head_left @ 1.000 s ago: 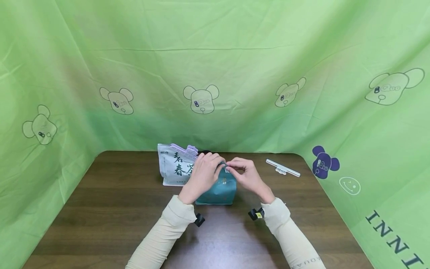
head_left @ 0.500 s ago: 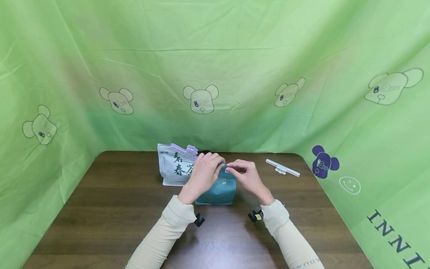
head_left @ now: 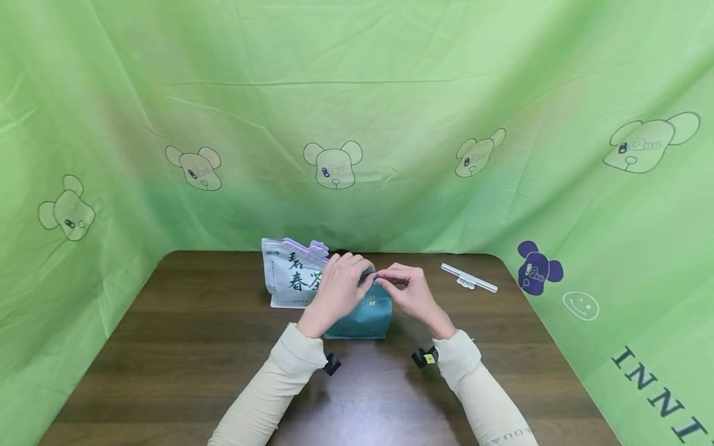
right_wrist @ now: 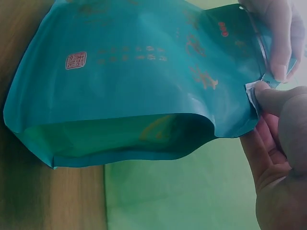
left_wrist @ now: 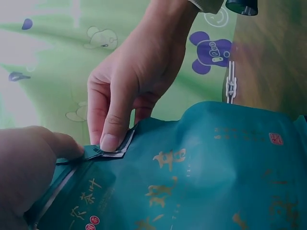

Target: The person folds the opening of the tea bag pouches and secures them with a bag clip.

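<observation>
A teal tea bag (head_left: 365, 317) with gold lettering stands on the table between the hands. The left hand (head_left: 339, 288) holds its top edge from the left, and that hand covers part of the bag. At the top right corner, the right hand (head_left: 411, 292) pinches the bag's edge between thumb and fingers. Close up in the left wrist view, the right thumb (left_wrist: 109, 142) presses on a small torn or folded strip (left_wrist: 120, 148) with a whitish edge. The right wrist view shows the fingertips of both hands near each other along the seal line of the bag (right_wrist: 129, 76).
Behind the left hand stands a pale tea bag (head_left: 284, 288) with dark lettering, a purple sealing clip (head_left: 307, 249) across its top. A white sealing clip (head_left: 468, 279) lies at the table's back right. Green printed cloth (head_left: 334, 111) surrounds the wooden table (head_left: 184, 347).
The left thumb has shifted slightly toward the right fingertips at the bag's top edge. The white patch under the right thumb is now covered. The bag and clips stay in place.
</observation>
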`<state>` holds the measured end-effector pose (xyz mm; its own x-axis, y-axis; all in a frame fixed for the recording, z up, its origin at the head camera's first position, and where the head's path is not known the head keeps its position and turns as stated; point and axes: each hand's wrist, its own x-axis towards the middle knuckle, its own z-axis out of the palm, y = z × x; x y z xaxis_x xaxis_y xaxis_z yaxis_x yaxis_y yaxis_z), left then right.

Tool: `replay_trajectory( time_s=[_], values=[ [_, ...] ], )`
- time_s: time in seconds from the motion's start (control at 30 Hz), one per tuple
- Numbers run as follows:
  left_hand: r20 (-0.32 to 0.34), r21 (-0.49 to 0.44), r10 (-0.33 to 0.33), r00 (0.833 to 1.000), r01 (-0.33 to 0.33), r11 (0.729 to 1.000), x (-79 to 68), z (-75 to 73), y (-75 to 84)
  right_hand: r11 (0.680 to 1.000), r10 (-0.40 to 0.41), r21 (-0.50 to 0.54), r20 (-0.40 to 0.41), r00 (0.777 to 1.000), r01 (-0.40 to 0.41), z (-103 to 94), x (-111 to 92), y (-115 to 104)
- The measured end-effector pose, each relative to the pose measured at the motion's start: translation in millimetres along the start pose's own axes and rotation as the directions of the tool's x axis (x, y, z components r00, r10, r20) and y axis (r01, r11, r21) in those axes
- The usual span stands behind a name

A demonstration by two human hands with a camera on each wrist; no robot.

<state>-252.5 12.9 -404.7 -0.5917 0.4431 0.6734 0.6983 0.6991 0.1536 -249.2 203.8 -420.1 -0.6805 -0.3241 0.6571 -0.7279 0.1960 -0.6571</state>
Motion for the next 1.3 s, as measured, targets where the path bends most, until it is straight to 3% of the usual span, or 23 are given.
replay_trajectory(
  time_s=[0.43,0.7,1.0,1.3],
  values=[
    [0.012,-0.020,-0.002,1.000,0.002,1.000,1.2,-0.8,-1.3,0.998,0.065,0.006,-0.038,0.997,-0.064,-0.5,-2.9,5.8],
    [-0.001,0.004,0.001,1.000,-0.001,1.000,-0.4,0.9,-1.8,1.000,0.027,-0.008,-0.009,1.000,-0.027,0.2,-4.4,7.7],
    [-0.025,0.010,0.026,0.999,-0.026,1.000,-1.2,3.2,-0.6,1.000,-0.016,-0.018,-0.049,0.999,0.015,2.6,-8.7,8.6],
    [-0.028,0.006,0.035,0.999,-0.035,0.999,-1.9,1.7,0.1,1.000,-0.027,-0.014,-0.008,1.000,0.027,-0.9,-10.0,6.6]
  ],
)
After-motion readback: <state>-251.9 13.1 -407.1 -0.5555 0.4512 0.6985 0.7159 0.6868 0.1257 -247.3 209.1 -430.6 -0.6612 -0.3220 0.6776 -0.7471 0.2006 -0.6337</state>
